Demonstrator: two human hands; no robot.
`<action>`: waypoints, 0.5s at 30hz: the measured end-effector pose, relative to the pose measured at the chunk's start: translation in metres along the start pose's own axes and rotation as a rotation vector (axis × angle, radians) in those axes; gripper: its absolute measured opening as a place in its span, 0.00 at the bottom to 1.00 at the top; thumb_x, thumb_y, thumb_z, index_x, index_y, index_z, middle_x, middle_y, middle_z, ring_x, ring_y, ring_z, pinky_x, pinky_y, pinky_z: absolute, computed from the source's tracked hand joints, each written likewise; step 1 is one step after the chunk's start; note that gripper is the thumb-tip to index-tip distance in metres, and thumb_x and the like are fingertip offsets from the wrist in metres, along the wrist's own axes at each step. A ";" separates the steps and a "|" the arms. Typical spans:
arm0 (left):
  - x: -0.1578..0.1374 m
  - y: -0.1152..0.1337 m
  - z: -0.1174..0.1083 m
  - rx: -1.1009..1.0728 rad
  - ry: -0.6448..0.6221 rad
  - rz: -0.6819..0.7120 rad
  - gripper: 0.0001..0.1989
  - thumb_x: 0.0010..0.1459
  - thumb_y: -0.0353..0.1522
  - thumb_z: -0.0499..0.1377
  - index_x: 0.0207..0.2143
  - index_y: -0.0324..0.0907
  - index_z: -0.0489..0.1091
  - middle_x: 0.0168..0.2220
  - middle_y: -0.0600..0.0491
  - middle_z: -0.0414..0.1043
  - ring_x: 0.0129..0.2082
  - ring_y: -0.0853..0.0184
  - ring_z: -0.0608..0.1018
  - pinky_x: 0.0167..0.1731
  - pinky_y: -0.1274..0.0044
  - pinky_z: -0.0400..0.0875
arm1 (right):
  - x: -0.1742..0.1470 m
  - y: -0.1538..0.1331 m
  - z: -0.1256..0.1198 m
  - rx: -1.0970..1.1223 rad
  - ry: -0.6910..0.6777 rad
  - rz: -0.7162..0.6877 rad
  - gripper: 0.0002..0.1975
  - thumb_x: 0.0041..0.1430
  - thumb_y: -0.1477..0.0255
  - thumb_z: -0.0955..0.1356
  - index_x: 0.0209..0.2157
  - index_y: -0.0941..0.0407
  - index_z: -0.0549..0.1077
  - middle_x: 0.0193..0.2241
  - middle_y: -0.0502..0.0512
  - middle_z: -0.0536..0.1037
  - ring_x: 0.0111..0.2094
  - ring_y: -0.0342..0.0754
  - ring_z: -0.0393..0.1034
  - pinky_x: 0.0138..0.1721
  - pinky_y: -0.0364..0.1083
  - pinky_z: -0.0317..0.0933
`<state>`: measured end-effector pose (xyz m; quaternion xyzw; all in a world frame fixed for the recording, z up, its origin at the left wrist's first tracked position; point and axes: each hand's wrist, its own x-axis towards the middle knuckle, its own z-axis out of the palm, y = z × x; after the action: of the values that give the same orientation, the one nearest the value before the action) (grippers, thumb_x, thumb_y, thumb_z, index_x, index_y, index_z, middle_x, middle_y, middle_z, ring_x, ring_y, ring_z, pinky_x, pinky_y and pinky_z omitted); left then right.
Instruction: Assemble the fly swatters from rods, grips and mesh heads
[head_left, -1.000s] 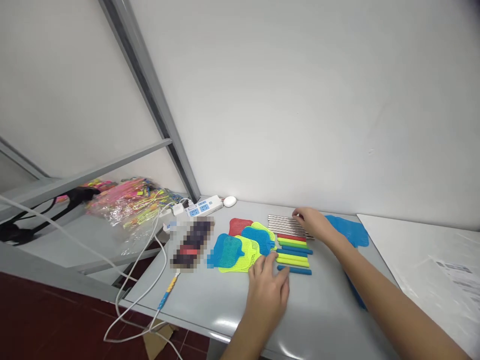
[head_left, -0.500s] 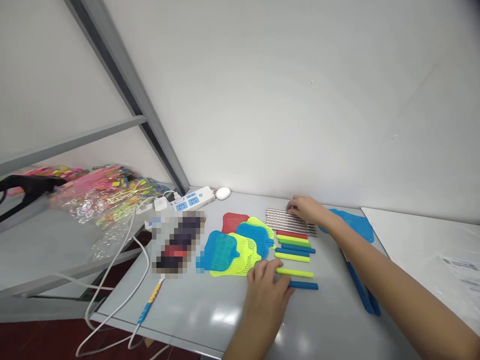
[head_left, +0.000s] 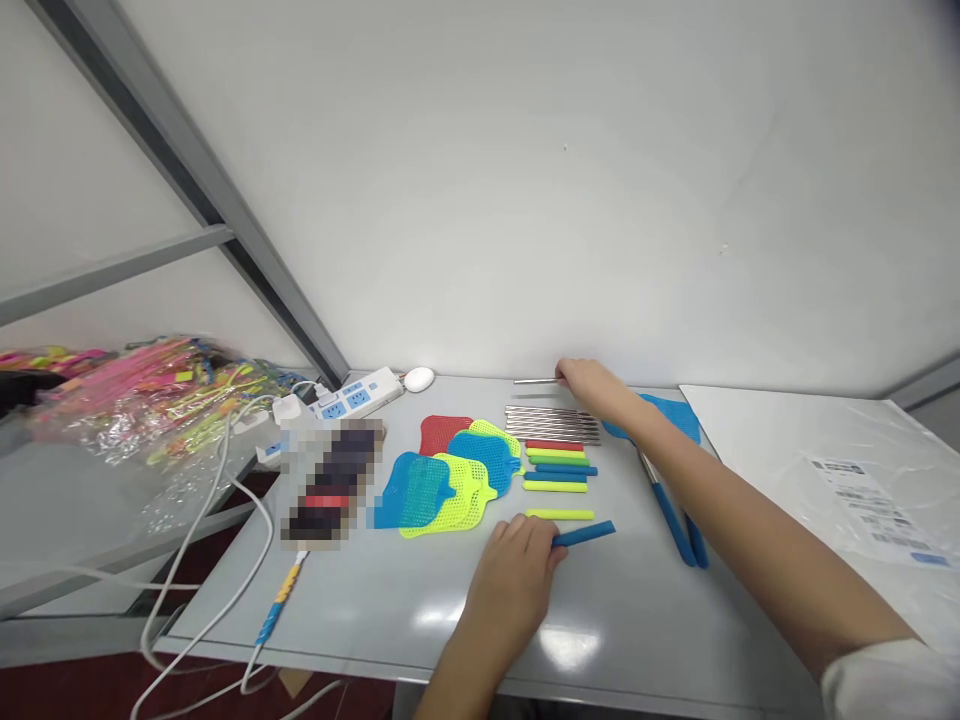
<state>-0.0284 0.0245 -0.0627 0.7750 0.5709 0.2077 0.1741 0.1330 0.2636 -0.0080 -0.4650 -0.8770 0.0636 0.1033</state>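
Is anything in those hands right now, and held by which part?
The left hand holds a blue tube near its left end; the right hand holds a thin metal rod by its right-hand portion.

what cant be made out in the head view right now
In the head view:
Held blue tube: left end, covered by the left hand.
Held metal rod: right end, inside the right hand.
Dark object: details, blurred by pixelation.
Label print: too small to read.
Black item: cut off by the left edge.
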 end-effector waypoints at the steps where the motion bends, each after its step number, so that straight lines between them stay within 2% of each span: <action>1: 0.000 0.001 -0.001 -0.002 -0.008 -0.015 0.08 0.66 0.29 0.49 0.38 0.43 0.67 0.35 0.51 0.72 0.36 0.62 0.70 0.36 0.69 0.62 | -0.009 -0.002 -0.010 0.020 0.047 0.023 0.11 0.68 0.69 0.61 0.46 0.59 0.70 0.38 0.59 0.76 0.39 0.50 0.71 0.41 0.51 0.65; 2: 0.001 0.002 -0.002 -0.010 -0.006 -0.020 0.08 0.66 0.29 0.48 0.38 0.43 0.67 0.37 0.51 0.72 0.37 0.61 0.71 0.37 0.69 0.63 | -0.019 -0.006 -0.020 0.042 0.097 0.047 0.11 0.69 0.70 0.59 0.45 0.58 0.69 0.35 0.58 0.77 0.37 0.50 0.71 0.39 0.50 0.64; 4: 0.001 0.002 -0.003 -0.042 0.013 0.003 0.08 0.67 0.29 0.47 0.41 0.44 0.66 0.43 0.50 0.73 0.43 0.60 0.71 0.41 0.67 0.63 | -0.046 -0.015 -0.039 0.088 0.200 0.096 0.12 0.70 0.69 0.56 0.46 0.56 0.66 0.36 0.58 0.77 0.35 0.50 0.70 0.35 0.48 0.62; 6: 0.002 0.001 -0.003 -0.072 0.040 0.047 0.09 0.67 0.28 0.47 0.44 0.44 0.65 0.50 0.50 0.71 0.50 0.60 0.70 0.45 0.66 0.62 | -0.077 -0.028 -0.052 0.130 0.278 0.128 0.11 0.70 0.68 0.55 0.47 0.55 0.64 0.38 0.57 0.76 0.36 0.49 0.71 0.35 0.46 0.62; 8: 0.001 0.000 -0.001 -0.088 0.072 0.073 0.09 0.67 0.28 0.46 0.45 0.44 0.64 0.52 0.50 0.70 0.52 0.60 0.69 0.47 0.66 0.62 | -0.110 -0.042 -0.058 0.250 0.370 0.163 0.09 0.69 0.66 0.57 0.46 0.53 0.64 0.39 0.54 0.76 0.37 0.47 0.71 0.36 0.45 0.62; 11: -0.004 -0.001 0.001 -0.119 0.106 0.039 0.09 0.68 0.31 0.45 0.45 0.43 0.64 0.47 0.49 0.71 0.46 0.61 0.71 0.45 0.67 0.64 | -0.159 -0.058 -0.052 0.418 0.364 0.202 0.09 0.67 0.63 0.61 0.43 0.50 0.67 0.39 0.51 0.76 0.37 0.47 0.70 0.34 0.43 0.62; 15: -0.020 -0.004 0.000 -0.166 0.085 -0.050 0.10 0.68 0.34 0.45 0.44 0.43 0.65 0.40 0.50 0.71 0.39 0.61 0.71 0.40 0.69 0.66 | -0.221 -0.066 -0.024 0.513 0.339 0.347 0.11 0.66 0.60 0.62 0.43 0.49 0.68 0.39 0.51 0.76 0.38 0.48 0.71 0.36 0.44 0.64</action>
<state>-0.0367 0.0063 -0.0673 0.7339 0.5778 0.2826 0.2185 0.2069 0.0439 0.0019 -0.5699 -0.7107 0.2203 0.3487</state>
